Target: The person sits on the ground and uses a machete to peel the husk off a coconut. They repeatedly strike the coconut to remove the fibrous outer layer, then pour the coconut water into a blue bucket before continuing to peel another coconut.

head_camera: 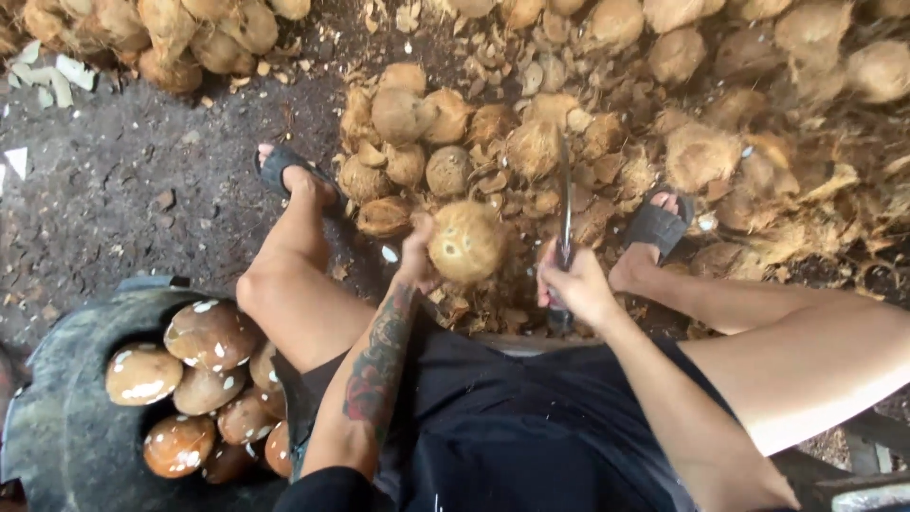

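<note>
Coconut (466, 242) gripped in left hand (415, 258) — right hand (573, 284) clenched round knife (566, 204).

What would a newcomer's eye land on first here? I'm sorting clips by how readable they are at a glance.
First, the round husked coconut at the centre, gripped by the left hand, with the right hand holding a long upright blade beside it. Next, the heap of husked coconuts and husk scraps spread on the ground ahead of the feet. At lower left, a dark tub holds peeled brown coconuts.
</note>
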